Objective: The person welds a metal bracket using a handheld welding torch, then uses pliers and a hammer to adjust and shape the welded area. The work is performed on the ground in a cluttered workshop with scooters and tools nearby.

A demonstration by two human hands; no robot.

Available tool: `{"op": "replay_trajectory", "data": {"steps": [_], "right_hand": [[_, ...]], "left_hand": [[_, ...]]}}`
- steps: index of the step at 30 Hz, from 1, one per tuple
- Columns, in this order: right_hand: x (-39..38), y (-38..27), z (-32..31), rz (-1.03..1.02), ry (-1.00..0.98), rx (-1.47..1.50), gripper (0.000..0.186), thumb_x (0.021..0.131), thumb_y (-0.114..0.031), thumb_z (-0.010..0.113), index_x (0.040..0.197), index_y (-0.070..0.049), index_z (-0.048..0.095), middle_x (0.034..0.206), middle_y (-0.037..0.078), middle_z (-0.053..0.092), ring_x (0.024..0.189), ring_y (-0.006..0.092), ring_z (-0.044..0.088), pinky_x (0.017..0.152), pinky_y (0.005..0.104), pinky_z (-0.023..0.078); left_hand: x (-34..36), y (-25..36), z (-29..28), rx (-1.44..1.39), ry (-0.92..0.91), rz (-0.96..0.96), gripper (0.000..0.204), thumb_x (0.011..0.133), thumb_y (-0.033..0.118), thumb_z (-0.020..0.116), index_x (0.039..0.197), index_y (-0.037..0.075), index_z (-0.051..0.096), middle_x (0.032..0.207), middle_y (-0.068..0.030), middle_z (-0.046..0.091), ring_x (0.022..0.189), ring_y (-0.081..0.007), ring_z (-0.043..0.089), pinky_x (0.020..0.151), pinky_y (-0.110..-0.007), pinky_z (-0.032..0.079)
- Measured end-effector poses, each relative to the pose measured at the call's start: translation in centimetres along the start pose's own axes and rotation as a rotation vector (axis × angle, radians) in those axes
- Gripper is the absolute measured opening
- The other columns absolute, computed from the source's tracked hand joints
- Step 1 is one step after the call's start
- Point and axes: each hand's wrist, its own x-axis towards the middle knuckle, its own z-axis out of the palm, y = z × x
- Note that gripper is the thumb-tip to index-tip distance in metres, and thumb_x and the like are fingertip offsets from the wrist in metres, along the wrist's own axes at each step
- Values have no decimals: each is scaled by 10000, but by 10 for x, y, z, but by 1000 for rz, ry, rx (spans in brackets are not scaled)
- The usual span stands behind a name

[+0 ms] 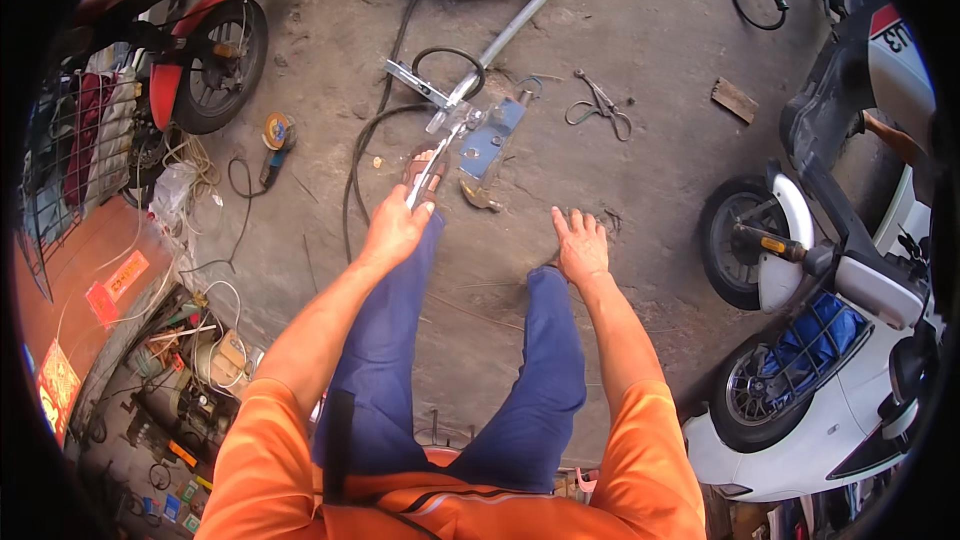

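left edge, lower: red paper labels bearing printed characters, too small to make out. upper left: angle grinder, orange disc, lying on the floor. centre: left hand, fingers closed around a thin silver rod, slanting up toward a grey pipe and blue metal plate. right of centre: right hand by the knee, fingers spread wide. upper right: white scooter panel, red patch, printed lettering.
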Motion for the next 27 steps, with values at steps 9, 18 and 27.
{"op": "replay_trajectory", "data": {"steps": [9,18,27], "right_hand": [[212,-80,46,-233,-52,-211,546,936,-268,490,1468,-215,380,1506,48,346,1445,336,193,1146,533,178],[219,-16,117,-123,79,-156,286,899,-267,522,1144,-137,592,1185,105,584,1278,312,440,1104,582,227],[12,78,69,385,304,340,433,883,-476,578,943,-47,578,929,200,679,835,379,661,725,464,507]], "left_hand": [[116,-54,-10,266,-66,116,296,914,259,600,978,-17,513,761,-246,617,772,-450,611,672,-495,460],[173,-64,37,385,-182,191,357,966,333,524,942,-21,480,751,-277,580,789,-493,576,667,-514,440],[134,33,39,465,-126,240,396,937,371,525,939,-22,478,860,-290,607,913,-485,582,757,-535,446]]}}
